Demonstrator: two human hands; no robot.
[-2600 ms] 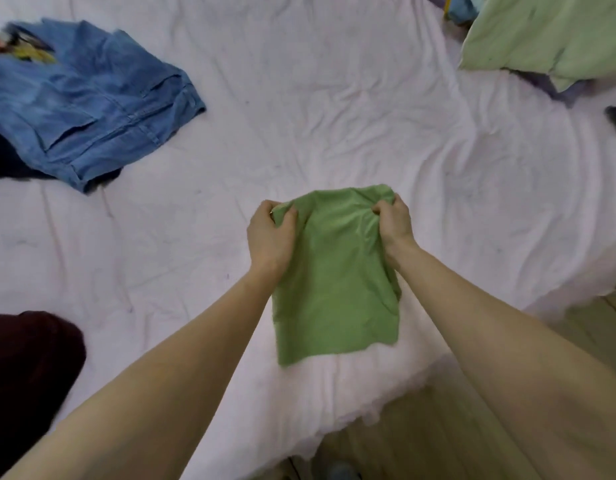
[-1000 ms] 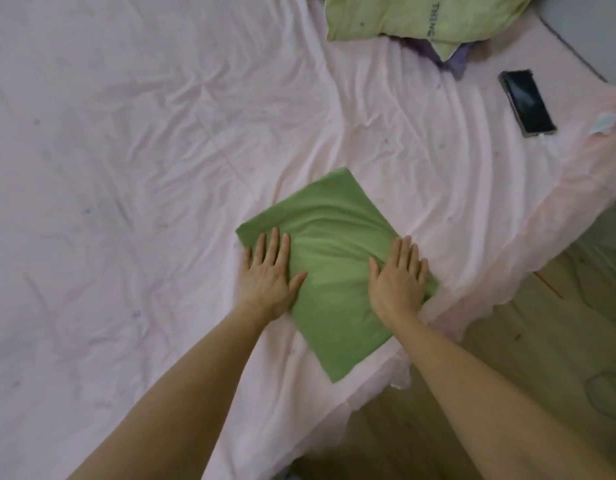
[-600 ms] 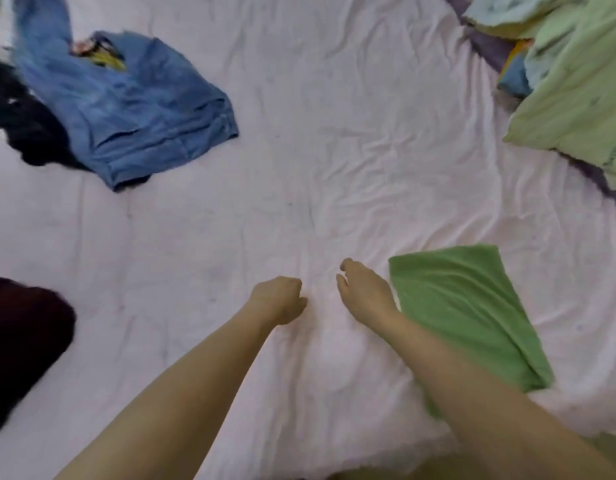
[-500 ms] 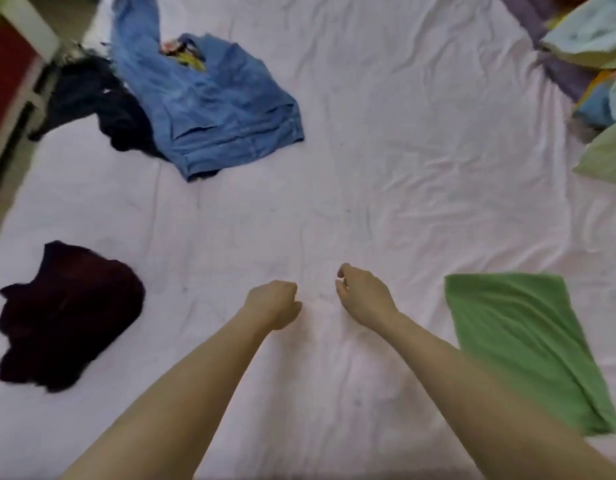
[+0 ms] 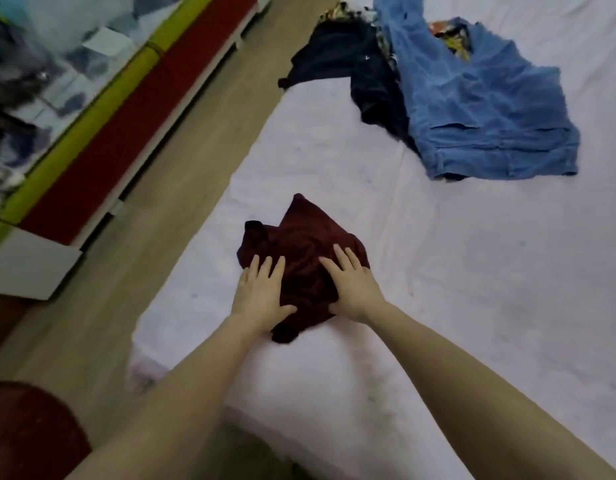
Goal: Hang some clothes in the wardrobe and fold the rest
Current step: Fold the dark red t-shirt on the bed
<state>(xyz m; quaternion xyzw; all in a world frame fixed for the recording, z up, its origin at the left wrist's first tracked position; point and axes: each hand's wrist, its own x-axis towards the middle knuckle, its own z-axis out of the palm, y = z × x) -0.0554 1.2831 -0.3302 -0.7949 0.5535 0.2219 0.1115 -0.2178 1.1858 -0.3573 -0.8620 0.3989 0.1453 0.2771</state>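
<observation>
I see both hands flat, fingers straight — left hand (image 5: 261, 299) and right hand (image 5: 351, 285) pressing the crumpled maroon garment (image 5: 299, 258) near the bed (image 5: 472, 306) edge. Blue denim clothing (image 5: 479, 105) and a dark garment (image 5: 351, 67) lie farther up the pale sheet — wooden floor (image 5: 161, 209) alongside.

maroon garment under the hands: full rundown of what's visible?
The maroon garment is dark, soft-looking cloth, crumpled in an unfolded heap with points sticking out. It lies on the pale pink bedsheet near the bed's edge. The left hand and right hand rest flat on it, fingers straight. Nothing else touches it.
</observation>
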